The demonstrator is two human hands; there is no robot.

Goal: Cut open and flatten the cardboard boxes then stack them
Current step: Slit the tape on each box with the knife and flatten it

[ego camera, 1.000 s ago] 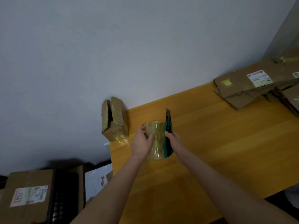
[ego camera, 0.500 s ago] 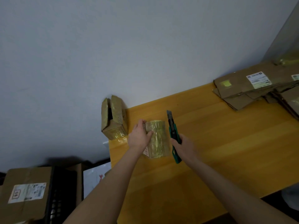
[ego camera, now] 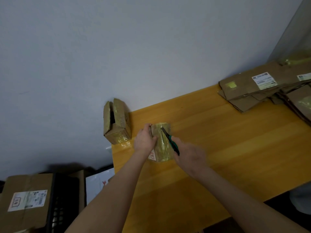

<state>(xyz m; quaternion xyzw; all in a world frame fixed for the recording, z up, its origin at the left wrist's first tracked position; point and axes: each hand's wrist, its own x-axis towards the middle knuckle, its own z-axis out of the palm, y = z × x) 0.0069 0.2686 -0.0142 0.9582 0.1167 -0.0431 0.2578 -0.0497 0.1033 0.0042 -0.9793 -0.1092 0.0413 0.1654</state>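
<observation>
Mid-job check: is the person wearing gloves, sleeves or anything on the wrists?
No gloves: the left hand and right hand are bare. Both forearms are uncovered to the frame edge, with no sleeve, watch or band. The right hand is blurred, so rings are uncertain.

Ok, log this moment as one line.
step: cutting tape | left hand: holds taped box on table | right hand: grips knife, blade against box top

- A plain storeroom-like corner used for handling parcels; the exact kind of room cannot be told.
- A bare pale wall stands behind a yellow wooden table.
- A pile of flattened cardboard with shipping labels lies at upper right.
- A labelled carton and a black crate sit at lower left.
</observation>
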